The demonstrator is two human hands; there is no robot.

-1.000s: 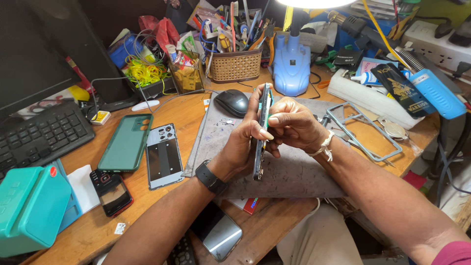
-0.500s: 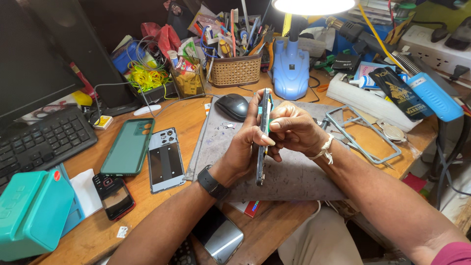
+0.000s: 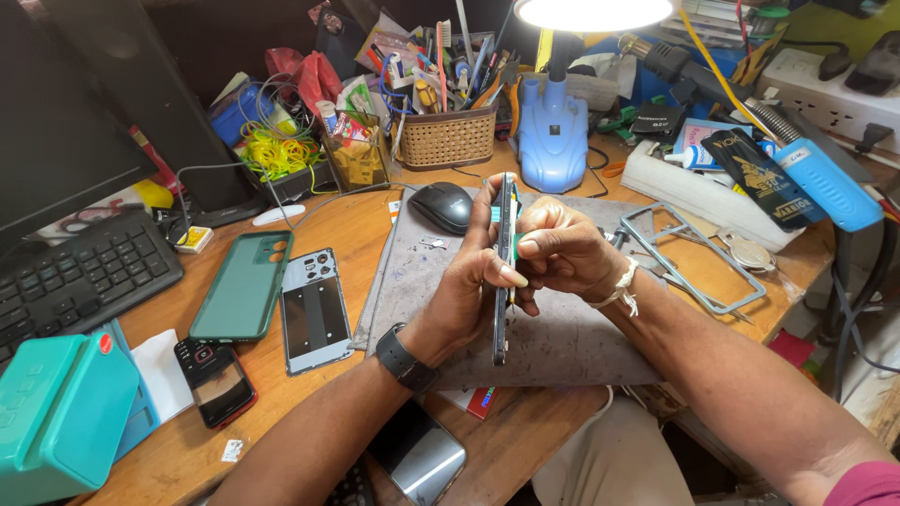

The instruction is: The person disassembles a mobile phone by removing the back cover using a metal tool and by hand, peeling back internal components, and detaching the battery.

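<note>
Cluttered wood desk [image 3: 281,412]: both hands' fingers grip phone [image 3: 503,272] edge-on over grey mat [image 3: 562,347]; black packet [image 3: 750,178] rear-R.

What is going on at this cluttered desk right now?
A person holds a phone on edge over a grey mat. The left hand grips it while the right hand works a thin tool along its side. A green case and a detached back cover lie to the left.

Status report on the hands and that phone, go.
Left hand grips phone edge-on, upright over grey mat. Right hand pinched at phone's edge, tool too small to tell. Black mouse behind, apart.
</note>
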